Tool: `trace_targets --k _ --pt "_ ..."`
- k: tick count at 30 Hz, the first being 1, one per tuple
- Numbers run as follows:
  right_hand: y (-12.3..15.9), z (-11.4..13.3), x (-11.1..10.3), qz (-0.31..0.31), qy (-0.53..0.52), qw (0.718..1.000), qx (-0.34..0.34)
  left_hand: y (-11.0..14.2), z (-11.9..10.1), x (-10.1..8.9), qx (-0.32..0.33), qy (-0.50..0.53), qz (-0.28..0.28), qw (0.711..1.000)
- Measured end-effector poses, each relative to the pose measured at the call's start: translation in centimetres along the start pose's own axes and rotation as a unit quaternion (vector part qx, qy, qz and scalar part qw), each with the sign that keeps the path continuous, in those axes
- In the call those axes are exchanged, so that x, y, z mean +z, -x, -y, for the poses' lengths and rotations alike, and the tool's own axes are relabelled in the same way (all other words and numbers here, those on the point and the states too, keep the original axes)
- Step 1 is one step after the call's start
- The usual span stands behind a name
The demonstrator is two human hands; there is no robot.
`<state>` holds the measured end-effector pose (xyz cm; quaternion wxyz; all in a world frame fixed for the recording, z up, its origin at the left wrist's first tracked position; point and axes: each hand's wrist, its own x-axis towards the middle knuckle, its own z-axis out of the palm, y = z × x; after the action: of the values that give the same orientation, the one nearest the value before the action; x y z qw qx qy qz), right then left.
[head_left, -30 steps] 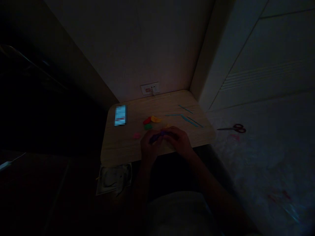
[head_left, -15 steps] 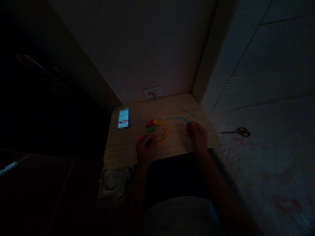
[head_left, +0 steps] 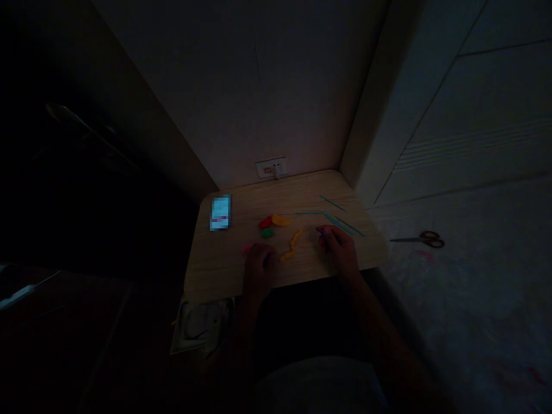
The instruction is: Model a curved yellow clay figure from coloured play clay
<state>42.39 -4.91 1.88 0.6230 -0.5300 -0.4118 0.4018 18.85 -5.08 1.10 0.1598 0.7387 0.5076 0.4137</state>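
My right hand (head_left: 341,248) is pinched on a small purple piece of modelling clay (head_left: 319,230) over the right part of the wooden table. My left hand (head_left: 259,269) is closed at the front edge around something dark and purplish, mostly hidden by the fingers and dim light. Between the hands lies a bumpy orange clay strand (head_left: 293,244). Behind it sit a red clay lump (head_left: 265,222), an orange clay lump (head_left: 281,221) and a green clay lump (head_left: 267,233). Pink clay (head_left: 247,248) peeks out beside my left hand. A flat blue modelling tool (head_left: 338,224) lies behind my right hand.
Several thin blue sticks, one a back stick (head_left: 332,203), lie on the table (head_left: 241,276). A lit phone (head_left: 220,213) is at its left. Behind is a wall socket (head_left: 271,168) with a plug. Scissors (head_left: 420,239) lie on the pale surface at right.
My right hand has put the blue tool down on the table and shifted slightly left, with purple clay in its fingers. My left hand has turned, hiding more of its dark piece.
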Motion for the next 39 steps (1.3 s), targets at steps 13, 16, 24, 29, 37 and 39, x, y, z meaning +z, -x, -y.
trace_targets --k 13,16,24,29,37,39 --pt "0.7 0.8 0.8 0.023 -0.003 0.999 0.023 0.7 0.1 0.1 0.039 -0.107 -0.006 0.993" --pt "0.9 0.8 1.0 0.041 -0.037 0.998 0.026 0.8 -0.2 -0.1 0.057 -0.110 0.012 0.992" --pt "1.2 0.8 0.9 0.111 -0.080 0.990 0.039 0.8 -0.5 -0.6 0.096 -0.112 0.007 0.989" --pt "1.6 1.0 1.4 0.123 -0.079 0.989 0.023 0.8 -0.3 -0.5 0.100 -0.102 -0.009 0.990" --pt "2.1 1.6 1.7 0.122 -0.044 0.992 0.008 0.8 -0.4 -0.5 0.090 -0.066 -0.026 0.993" --pt "2.3 1.8 1.7 0.117 -0.040 0.992 0.006 0.7 -1.2 -0.8 0.091 -0.037 -0.055 0.994"
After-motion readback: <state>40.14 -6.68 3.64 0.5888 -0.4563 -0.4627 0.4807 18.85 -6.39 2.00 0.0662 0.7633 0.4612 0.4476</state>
